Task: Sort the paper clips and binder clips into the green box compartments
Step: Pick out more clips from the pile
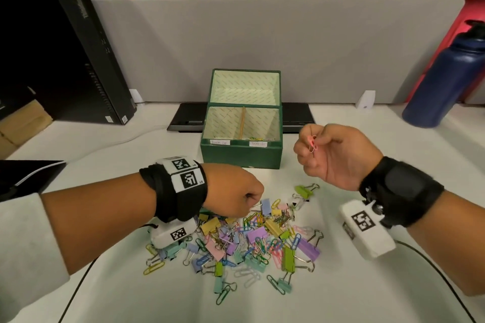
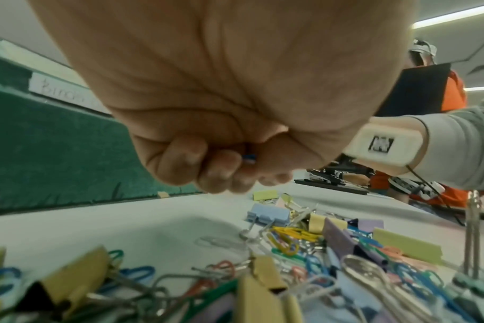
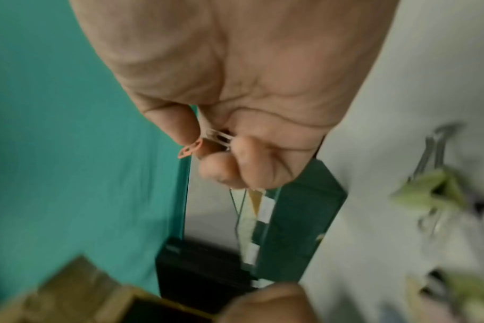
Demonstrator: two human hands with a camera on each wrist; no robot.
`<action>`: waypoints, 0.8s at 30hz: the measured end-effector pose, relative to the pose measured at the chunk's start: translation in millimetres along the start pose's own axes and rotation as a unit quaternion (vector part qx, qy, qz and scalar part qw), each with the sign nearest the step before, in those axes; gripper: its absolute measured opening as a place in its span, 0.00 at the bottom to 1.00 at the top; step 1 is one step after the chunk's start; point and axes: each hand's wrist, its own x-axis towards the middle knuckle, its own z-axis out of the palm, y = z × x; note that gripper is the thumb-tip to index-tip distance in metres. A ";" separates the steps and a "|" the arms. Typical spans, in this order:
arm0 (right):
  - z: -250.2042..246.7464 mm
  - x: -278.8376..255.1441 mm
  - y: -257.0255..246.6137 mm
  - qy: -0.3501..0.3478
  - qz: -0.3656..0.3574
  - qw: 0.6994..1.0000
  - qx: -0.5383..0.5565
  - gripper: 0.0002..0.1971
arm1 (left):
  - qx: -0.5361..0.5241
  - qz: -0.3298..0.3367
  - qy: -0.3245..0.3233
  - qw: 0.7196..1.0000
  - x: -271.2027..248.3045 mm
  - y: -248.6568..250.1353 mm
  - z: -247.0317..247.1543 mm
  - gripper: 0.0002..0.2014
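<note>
A heap of coloured paper clips and binder clips (image 1: 252,238) lies on the white table in front of the green box (image 1: 241,153), whose open front half is split by a divider into two labelled compartments. My right hand (image 1: 312,145) is raised to the right of the box and pinches a red paper clip (image 1: 313,146) and a pale one (image 3: 220,137) between thumb and fingers. My left hand (image 1: 249,198) hovers fisted over the heap's far left edge; in the left wrist view its curled fingers (image 2: 221,166) hold a blue paper clip (image 2: 248,157).
A black computer tower (image 1: 65,60) stands at the left, a dark blue bottle (image 1: 443,78) at the right, a flat black device (image 1: 187,117) behind the box. A grey partition (image 1: 262,34) closes the back. A few clips lie in the box's right compartment (image 1: 258,137).
</note>
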 end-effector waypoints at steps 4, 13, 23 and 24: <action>11.7 -4.0 2.8 -0.021 0.048 0.999 0.003 0.07 | 0.040 0.049 -0.014 0.998 3.1 3.0 -2.8 0.09; 45.4 -17.0 44.1 -0.059 0.048 0.620 -0.781 0.11 | 0.130 0.083 0.012 0.988 5.1 -0.1 4.6 0.10; 33.0 -9.4 31.2 -0.003 0.021 0.637 -0.770 0.06 | -0.169 0.020 0.072 0.983 -9.8 -30.2 -3.5 0.05; 36.1 -7.9 30.2 -0.002 0.013 0.637 -0.771 0.06 | -0.223 0.011 0.068 0.972 -11.4 -33.0 -5.9 0.06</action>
